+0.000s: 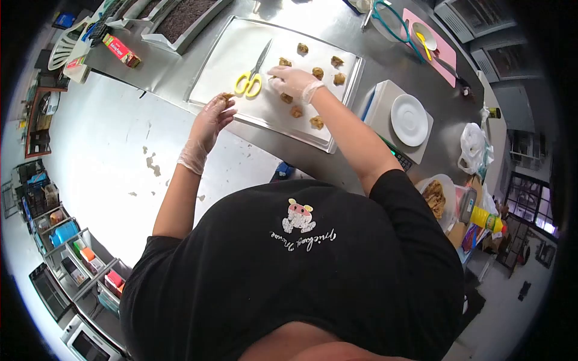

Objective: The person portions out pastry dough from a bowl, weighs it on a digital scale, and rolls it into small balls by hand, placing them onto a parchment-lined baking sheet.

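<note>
My left hand (211,123), in a clear plastic glove, is closed around a brown lump of dough (226,96) at the tray's near left edge. My gloved right hand (292,82) reaches over the lined baking tray (208,84), palm down, fingers stretched to the left and seemingly holding nothing. Close to those fingers are two dough lumps, one beyond (285,62) and one nearer me (286,98). Several more lumps, such as one at the near edge (316,123), sit on the right half of the tray. Yellow-handled scissors (248,83) lie on the paper between my hands.
Right of the tray, a white plate (410,120) rests on a scale (379,111). A bowl of brown dough (435,197) stands nearer me. Beyond are a pink cutting board (442,60) and dark-filled loaf pans (183,24); a baking paper box (121,50) lies far left.
</note>
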Demonstrator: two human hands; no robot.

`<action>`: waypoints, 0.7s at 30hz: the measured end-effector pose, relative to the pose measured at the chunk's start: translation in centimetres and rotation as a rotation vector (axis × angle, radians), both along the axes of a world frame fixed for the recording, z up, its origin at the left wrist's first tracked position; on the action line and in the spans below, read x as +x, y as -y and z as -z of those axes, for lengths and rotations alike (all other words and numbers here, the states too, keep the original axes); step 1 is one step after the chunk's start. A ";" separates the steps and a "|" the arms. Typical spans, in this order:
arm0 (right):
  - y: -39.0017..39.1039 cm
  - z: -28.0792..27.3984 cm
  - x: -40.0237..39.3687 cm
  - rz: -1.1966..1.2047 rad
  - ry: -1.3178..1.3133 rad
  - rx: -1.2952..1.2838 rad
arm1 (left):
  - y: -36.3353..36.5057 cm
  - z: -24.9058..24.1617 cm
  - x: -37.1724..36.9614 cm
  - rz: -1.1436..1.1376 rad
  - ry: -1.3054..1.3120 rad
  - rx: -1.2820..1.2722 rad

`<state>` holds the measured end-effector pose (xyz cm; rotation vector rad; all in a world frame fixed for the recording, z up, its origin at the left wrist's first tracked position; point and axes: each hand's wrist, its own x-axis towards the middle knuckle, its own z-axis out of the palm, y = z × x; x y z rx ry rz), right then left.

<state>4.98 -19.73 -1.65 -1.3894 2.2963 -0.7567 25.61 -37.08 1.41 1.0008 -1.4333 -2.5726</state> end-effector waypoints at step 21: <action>-38.8 -11.3 12.9 0.850 0.082 -0.454 | -25.7 -4.0 -16.6 0.579 -0.307 0.000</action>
